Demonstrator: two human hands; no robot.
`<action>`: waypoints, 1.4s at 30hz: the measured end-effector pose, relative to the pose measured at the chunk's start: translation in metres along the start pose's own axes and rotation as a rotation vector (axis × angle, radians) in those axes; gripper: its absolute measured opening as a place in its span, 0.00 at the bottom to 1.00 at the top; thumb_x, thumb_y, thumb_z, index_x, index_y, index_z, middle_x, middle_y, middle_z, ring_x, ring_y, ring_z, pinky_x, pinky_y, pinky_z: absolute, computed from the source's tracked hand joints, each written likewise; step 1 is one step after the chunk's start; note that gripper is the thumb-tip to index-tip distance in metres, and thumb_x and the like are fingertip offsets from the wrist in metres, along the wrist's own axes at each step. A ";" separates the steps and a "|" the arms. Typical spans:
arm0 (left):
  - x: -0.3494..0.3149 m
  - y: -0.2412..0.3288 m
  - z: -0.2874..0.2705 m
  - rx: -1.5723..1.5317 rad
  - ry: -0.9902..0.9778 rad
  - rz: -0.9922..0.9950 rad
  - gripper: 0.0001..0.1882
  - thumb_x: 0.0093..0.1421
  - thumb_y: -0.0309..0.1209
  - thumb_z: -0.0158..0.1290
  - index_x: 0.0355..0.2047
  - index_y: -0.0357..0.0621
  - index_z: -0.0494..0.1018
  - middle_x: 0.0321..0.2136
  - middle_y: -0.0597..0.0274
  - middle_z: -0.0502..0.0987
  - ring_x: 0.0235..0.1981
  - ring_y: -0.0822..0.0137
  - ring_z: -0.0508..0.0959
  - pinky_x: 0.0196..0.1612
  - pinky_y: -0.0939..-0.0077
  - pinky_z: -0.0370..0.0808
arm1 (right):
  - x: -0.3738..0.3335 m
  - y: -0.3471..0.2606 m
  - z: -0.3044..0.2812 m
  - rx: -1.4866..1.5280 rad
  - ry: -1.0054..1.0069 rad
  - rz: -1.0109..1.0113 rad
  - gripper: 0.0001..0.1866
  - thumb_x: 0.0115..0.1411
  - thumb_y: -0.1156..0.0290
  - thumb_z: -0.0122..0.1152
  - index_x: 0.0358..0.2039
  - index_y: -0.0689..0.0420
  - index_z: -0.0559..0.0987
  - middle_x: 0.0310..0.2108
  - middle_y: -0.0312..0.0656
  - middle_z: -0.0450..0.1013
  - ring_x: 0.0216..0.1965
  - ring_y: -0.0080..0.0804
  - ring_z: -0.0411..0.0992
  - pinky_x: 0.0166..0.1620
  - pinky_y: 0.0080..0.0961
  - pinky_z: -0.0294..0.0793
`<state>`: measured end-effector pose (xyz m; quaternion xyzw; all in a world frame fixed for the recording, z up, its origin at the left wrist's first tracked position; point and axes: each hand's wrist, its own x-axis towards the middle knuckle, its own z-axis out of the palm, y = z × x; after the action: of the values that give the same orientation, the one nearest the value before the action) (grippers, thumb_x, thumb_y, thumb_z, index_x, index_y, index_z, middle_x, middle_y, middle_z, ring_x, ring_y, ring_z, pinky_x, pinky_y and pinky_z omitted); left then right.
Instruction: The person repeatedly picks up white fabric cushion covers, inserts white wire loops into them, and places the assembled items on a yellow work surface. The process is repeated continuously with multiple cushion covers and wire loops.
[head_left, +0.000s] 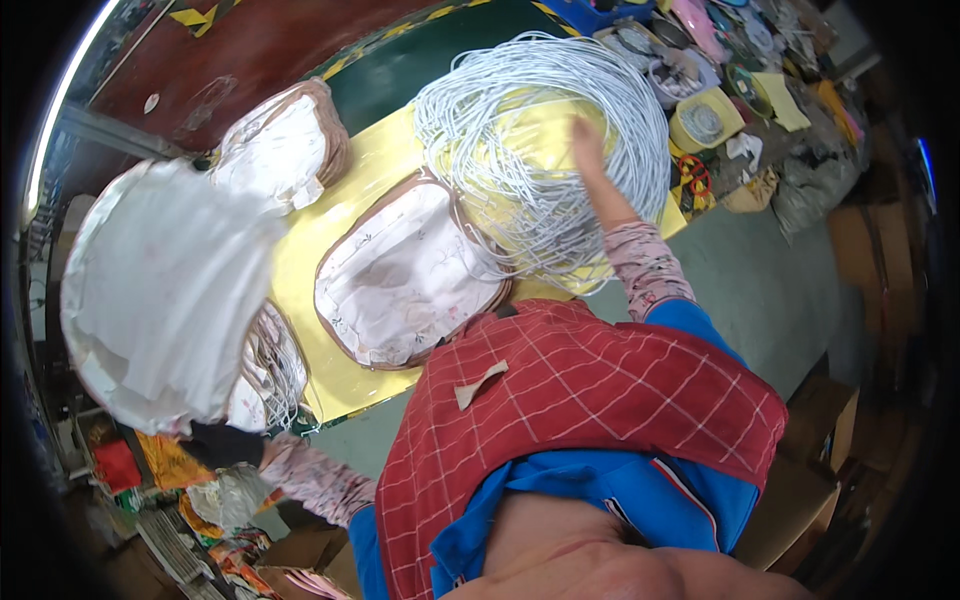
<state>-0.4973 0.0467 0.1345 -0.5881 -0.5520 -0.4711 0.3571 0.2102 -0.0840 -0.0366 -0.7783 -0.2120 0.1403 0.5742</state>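
Note:
My left hand (222, 443), in a dark glove, grips the lower edge of a large white rounded fabric panel (165, 300). The panel is raised on the left and partly blurred. My right hand (588, 145) is stretched over a big loose coil of pale blue-white cord (610, 90) on the far side of the table; motion smears its fingers. Between my hands lies a stack of white, floral-printed rounded fabric pieces (395, 265) with brown edging, close to my apron.
Another stack of brown-edged white pieces (275, 145) sits at the far left. Below the raised panel is a pile with loose cords (275, 365). Yellow sheeting (300, 270) covers the table. Small tubs (705, 122) and oddments crowd the far right; cardboard boxes (800, 470) stand at right.

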 end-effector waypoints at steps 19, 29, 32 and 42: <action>-0.143 0.369 0.024 -1.299 -1.341 0.050 0.32 0.54 0.33 0.56 0.57 0.41 0.57 0.49 0.44 0.69 0.53 0.50 0.67 0.52 0.65 0.66 | -0.059 -0.196 0.032 0.809 -0.274 -0.084 0.15 0.65 0.69 0.40 0.48 0.64 0.68 0.13 0.30 0.55 0.11 0.13 0.51 0.13 0.12 0.49; -0.194 0.303 0.078 -0.991 -0.981 0.447 0.15 0.53 0.27 0.46 0.41 0.49 0.73 0.30 0.58 0.77 0.30 0.61 0.78 0.29 0.67 0.74 | -0.065 -0.188 0.048 1.059 -0.390 0.183 0.18 0.65 0.57 0.41 0.39 0.60 0.69 0.15 0.30 0.59 0.10 0.16 0.53 0.14 0.13 0.54; -0.187 0.256 0.077 -0.885 -1.186 0.722 0.12 0.53 0.27 0.45 0.39 0.49 0.71 0.26 0.58 0.72 0.27 0.58 0.74 0.27 0.64 0.71 | 0.006 -0.123 0.018 1.129 -0.450 0.580 0.16 0.64 0.58 0.45 0.40 0.58 0.69 0.13 0.26 0.54 0.10 0.12 0.51 0.12 0.11 0.51; -0.213 0.311 0.200 -1.103 -1.175 0.123 0.18 0.52 0.31 0.49 0.45 0.44 0.69 0.42 0.52 0.72 0.42 0.53 0.74 0.44 0.63 0.71 | -0.060 -0.159 0.028 0.390 -0.040 0.158 0.17 0.61 0.69 0.45 0.48 0.62 0.69 0.12 0.27 0.53 0.08 0.14 0.48 0.11 0.11 0.47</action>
<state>-0.1474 0.1257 -0.0965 -0.8604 -0.3041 -0.2690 -0.3079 0.1178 -0.0506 0.1051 -0.6637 -0.1304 0.2389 0.6968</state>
